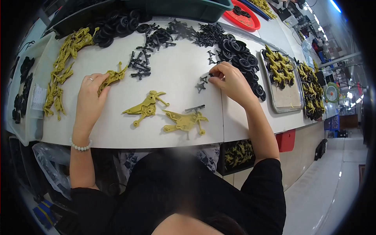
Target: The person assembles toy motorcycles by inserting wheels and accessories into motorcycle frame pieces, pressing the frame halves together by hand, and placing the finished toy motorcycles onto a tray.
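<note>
My left hand (91,92) is closed on a yellow plastic toy motorbike frame (116,76), gripping its near end over the white table. On the right, my right hand (232,83) pinches a small black plastic part (211,74), mostly hidden by the fingertips. Small black forked pieces (201,87) lie just left of that hand. Between my arms, one yellow motorbike frame (145,109) lies flat, and a second yellow frame (187,120) is beside it with a black bar-shaped part (195,108) at its top.
Yellow frames (62,58) pile at left beside a white bin (37,117). Black bar parts (140,66) and black wheels (241,55) lie farther back. A metal tray (288,100) holds assembled toys at right. A green crate (188,9) and red tray (250,24) stand behind.
</note>
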Available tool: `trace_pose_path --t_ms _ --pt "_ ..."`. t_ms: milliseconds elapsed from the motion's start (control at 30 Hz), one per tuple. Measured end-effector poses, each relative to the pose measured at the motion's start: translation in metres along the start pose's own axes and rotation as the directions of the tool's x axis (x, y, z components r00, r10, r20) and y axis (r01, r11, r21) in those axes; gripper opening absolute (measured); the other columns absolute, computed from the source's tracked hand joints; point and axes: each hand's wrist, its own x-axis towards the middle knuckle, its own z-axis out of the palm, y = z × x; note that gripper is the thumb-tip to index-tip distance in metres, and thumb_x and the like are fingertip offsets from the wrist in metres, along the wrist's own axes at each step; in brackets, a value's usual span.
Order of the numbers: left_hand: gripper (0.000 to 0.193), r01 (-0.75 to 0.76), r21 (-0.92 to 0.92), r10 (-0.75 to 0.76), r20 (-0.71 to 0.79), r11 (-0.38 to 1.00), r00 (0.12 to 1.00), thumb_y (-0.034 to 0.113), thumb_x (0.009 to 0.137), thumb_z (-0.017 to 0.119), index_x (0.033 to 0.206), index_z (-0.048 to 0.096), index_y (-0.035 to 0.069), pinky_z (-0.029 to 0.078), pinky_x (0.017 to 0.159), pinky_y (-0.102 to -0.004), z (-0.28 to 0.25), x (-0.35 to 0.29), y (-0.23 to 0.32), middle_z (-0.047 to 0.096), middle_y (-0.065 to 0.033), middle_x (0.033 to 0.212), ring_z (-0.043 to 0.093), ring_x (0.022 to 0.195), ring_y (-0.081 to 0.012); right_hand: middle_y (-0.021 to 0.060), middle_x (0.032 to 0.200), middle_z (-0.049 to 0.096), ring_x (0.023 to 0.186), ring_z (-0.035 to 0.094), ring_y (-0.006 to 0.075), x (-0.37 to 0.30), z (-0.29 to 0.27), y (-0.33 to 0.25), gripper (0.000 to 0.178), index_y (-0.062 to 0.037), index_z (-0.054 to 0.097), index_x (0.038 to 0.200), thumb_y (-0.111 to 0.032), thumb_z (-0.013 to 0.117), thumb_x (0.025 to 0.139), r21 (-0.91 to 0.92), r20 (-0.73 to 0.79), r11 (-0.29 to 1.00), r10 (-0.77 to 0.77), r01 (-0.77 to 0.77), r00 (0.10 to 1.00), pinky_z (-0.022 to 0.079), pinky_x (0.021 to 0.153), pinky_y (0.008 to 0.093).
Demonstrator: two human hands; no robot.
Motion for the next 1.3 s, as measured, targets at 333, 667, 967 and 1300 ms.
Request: trace_pose_path --t_ms 333,667,967,1300 --pt "0.03 0.016 -0.022 -0.017 -0.03 1.0 0.999 0.002 0.081 0.063 0.111 0.063 -0.003 0.046 0.087 -0.0357 0.003 -0.003 -0.003 0.062 -0.0149 0.107 0.056 0.102 -0.0292 0.0124 0.092 0.062 0.079 0.062 0.0269 0.003 -0.034 0.016 0.021 -0.0008 0.068 0.099 -0.006 0.066 0.079 0.0 -0.175 0.999 0.036 -0.036 0.984 0.049 0.074 0.0354" --pt "0.034 0.035 -0.056 -0.036 -0.012 0.998 0.999 0.006 0.079 0.066 0.111 0.062 -0.002 0.045 0.091 -0.0358 -0.006 -0.001 0.001 0.062 -0.0149 0.11 0.056 0.104 -0.0301 0.0129 0.098 0.064 0.096 0.057 0.029 0.011 -0.017 0.019 0.04 -0.0036 0.064 0.106 -0.022 0.073 0.071 -0.18 -0.077 0.984 -0.018 0.003 0.997 0.046 0.085 0.0379" --pt "0.039 -0.103 0.126 0.125 -0.186 0.987 0.975 0.016 0.079 0.071 0.112 0.061 -0.001 0.046 0.091 -0.0356 -0.011 0.077 -0.035 0.063 -0.0162 0.111 0.059 0.106 -0.0313 0.0089 0.094 0.058 0.09 0.054 0.023 -0.009 -0.027 0.003 0.043 -0.0045 0.061 0.111 -0.015 0.071 0.07 0.037 -0.149 0.999 0.015 -0.009 0.989 0.045 0.082 0.0331" --pt "0.036 -0.375 0.508 0.431 0.009 0.775 0.902 0.014 0.072 0.073 0.106 0.063 0.006 0.043 0.09 -0.0389 0.053 0.173 -0.015 0.059 -0.0066 0.11 0.051 0.111 -0.0238 0.0101 0.1 0.058 0.097 0.055 0.0268 -0.057 -0.02 -0.029 0.04 -0.0033 0.062 0.109 -0.008 0.069 0.07 0.144 -0.142 0.98 -0.119 0.14 0.983 0.044 0.087 0.0351"
